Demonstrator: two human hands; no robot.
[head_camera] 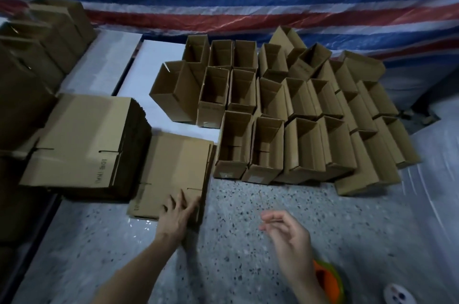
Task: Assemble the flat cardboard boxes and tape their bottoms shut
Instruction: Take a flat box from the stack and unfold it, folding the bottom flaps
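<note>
Flat box (pixel 173 167) lies on top of a low pile on the speckled floor (pixel 248 241), just beside the tall stack of flats (pixel 82 145). Left hand (pixel 175 217) rests on its near edge, fingers spread, not curled round it. Right hand (pixel 288 236) hovers apart over the floor, loosely curled, holding nothing. Assembled boxes (pixel 285 115) stand open-topped beyond.

Step looks like picking a fresh flat. Next move likely needs a grip on the edge, a lift, then both hands squaring it open. Orange-green object (pixel 327 279), possibly tape, sits near the right wrist.
</note>
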